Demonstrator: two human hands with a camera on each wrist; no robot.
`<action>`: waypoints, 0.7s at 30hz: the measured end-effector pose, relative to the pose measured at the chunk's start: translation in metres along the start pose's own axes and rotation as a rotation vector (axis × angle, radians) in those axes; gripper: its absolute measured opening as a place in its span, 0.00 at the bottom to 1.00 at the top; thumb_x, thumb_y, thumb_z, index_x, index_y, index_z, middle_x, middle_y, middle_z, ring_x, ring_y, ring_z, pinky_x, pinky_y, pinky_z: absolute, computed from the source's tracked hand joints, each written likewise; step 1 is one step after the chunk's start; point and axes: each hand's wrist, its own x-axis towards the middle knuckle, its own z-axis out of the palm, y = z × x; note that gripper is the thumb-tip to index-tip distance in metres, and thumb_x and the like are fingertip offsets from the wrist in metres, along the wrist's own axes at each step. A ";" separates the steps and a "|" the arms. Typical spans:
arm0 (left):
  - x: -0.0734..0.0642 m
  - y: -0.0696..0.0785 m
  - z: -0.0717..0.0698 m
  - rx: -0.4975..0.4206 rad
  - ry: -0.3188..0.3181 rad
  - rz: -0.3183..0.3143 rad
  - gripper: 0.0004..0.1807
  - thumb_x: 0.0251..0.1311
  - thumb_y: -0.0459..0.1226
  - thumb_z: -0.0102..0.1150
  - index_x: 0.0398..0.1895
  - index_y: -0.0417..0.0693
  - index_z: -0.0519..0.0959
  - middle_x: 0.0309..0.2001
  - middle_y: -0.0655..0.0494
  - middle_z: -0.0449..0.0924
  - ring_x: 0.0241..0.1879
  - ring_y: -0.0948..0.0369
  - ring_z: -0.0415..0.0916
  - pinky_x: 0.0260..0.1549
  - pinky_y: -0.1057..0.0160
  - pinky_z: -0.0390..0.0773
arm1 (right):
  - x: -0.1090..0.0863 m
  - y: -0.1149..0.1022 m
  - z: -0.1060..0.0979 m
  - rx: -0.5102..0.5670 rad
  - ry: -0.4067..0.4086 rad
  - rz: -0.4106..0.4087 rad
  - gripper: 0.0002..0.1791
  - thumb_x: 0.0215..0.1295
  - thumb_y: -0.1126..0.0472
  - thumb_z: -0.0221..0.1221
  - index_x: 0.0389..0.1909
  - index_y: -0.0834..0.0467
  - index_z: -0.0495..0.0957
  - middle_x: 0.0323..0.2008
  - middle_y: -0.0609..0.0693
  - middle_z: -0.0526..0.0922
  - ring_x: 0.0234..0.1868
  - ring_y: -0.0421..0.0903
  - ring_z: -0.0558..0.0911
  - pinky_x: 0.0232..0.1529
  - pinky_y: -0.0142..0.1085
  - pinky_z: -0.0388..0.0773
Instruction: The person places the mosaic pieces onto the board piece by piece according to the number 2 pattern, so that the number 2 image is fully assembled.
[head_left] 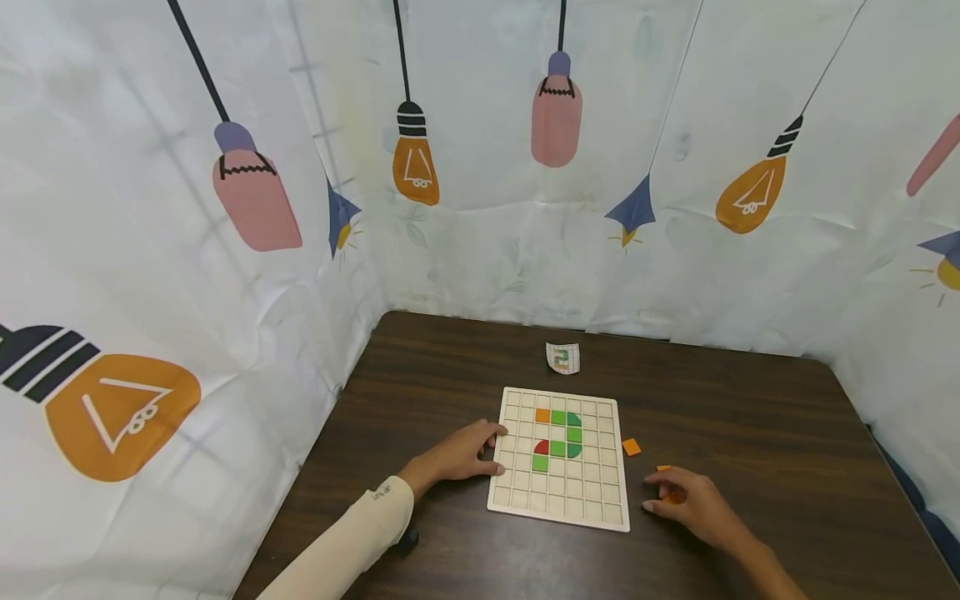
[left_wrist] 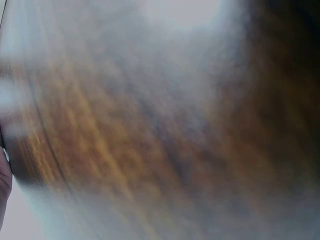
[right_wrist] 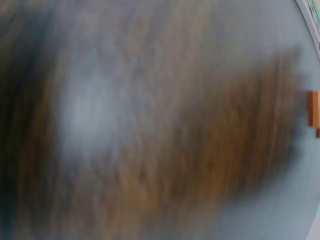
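Note:
A square cream grid board (head_left: 517,492) lies on the table in the head view. On it, one orange square (head_left: 542,415), several green squares (head_left: 557,448), green rounded pieces (head_left: 573,419) and a red rounded piece (head_left: 542,447) make a bent figure. My left hand (head_left: 467,450) rests at the board's left edge, thumb and fingers spread along it. Right of the board my right hand (head_left: 693,500) hovers low, thumb and index fingertips apart. An orange piece (head_left: 672,497) shows under its palm, another orange piece (head_left: 663,468) by the index finger.
A loose orange square (head_left: 631,447) lies just off the board's right edge. Behind the board is a small printed card (head_left: 562,358) with a coloured figure on a grid. The dark wooden table (head_left: 442,367) meets a white curtain (head_left: 480,250) with lamp prints. Both wrist views are mostly blurred tabletop.

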 end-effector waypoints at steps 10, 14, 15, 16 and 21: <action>0.000 0.001 0.000 0.000 -0.001 -0.006 0.33 0.60 0.54 0.68 0.66 0.54 0.71 0.42 0.64 0.68 0.36 0.68 0.66 0.37 0.68 0.67 | -0.010 0.015 -0.023 -0.016 -0.053 -0.094 0.20 0.53 0.54 0.75 0.47 0.54 0.85 0.31 0.38 0.74 0.25 0.29 0.65 0.23 0.28 0.63; 0.000 0.000 0.001 0.006 -0.003 -0.018 0.34 0.60 0.54 0.68 0.66 0.54 0.71 0.42 0.64 0.67 0.37 0.68 0.66 0.37 0.68 0.67 | -0.011 0.021 -0.027 -0.030 -0.087 -0.119 0.20 0.54 0.54 0.74 0.46 0.56 0.85 0.33 0.38 0.75 0.28 0.30 0.67 0.24 0.28 0.63; 0.000 0.000 0.001 0.008 -0.004 -0.020 0.34 0.60 0.54 0.68 0.66 0.55 0.71 0.42 0.65 0.67 0.37 0.68 0.66 0.37 0.68 0.67 | -0.011 0.022 -0.028 -0.032 -0.094 -0.118 0.20 0.54 0.53 0.74 0.46 0.56 0.85 0.34 0.38 0.75 0.29 0.30 0.67 0.25 0.28 0.63; 0.001 0.000 0.001 0.008 -0.005 -0.023 0.34 0.60 0.54 0.68 0.66 0.55 0.71 0.42 0.65 0.67 0.37 0.68 0.67 0.37 0.68 0.67 | -0.011 0.022 -0.028 -0.037 -0.098 -0.117 0.20 0.54 0.53 0.74 0.46 0.57 0.86 0.34 0.38 0.76 0.29 0.30 0.68 0.25 0.27 0.64; 0.000 0.001 0.000 0.007 -0.009 -0.023 0.34 0.60 0.55 0.67 0.67 0.55 0.70 0.42 0.65 0.68 0.37 0.68 0.67 0.37 0.68 0.68 | -0.009 0.025 -0.028 -0.047 -0.129 -0.087 0.22 0.56 0.51 0.72 0.48 0.58 0.86 0.35 0.37 0.76 0.31 0.30 0.68 0.26 0.28 0.64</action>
